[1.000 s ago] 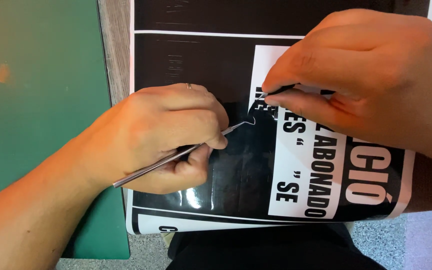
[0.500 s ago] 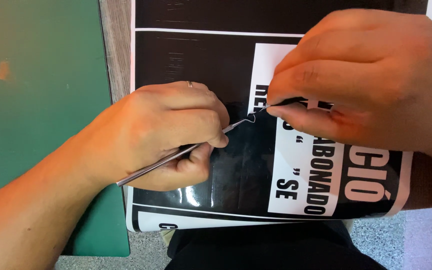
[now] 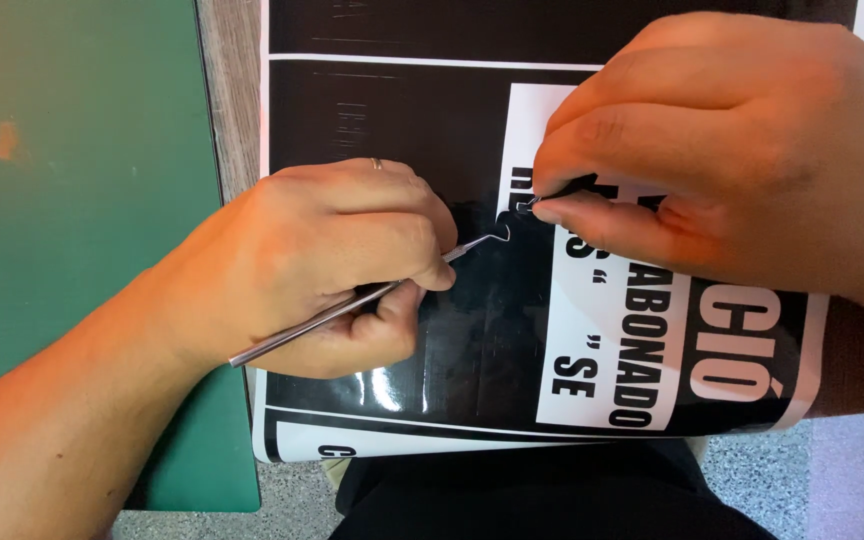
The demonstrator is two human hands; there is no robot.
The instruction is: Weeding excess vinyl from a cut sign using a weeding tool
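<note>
Right hand [image 3: 722, 150] shifted left, pinching glossy black vinyl strip [image 3: 564, 188], seemingly; hooked steel pick [image 3: 372, 295] steady.

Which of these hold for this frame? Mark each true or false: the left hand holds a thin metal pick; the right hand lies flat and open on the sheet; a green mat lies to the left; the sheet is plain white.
1. The left hand holds a thin metal pick. True.
2. The right hand lies flat and open on the sheet. False: its fingers pinch a small black piece at the pick's hooked tip.
3. A green mat lies to the left. True.
4. The sheet is plain white. False: it is glossy black with white lettered panels.
</note>
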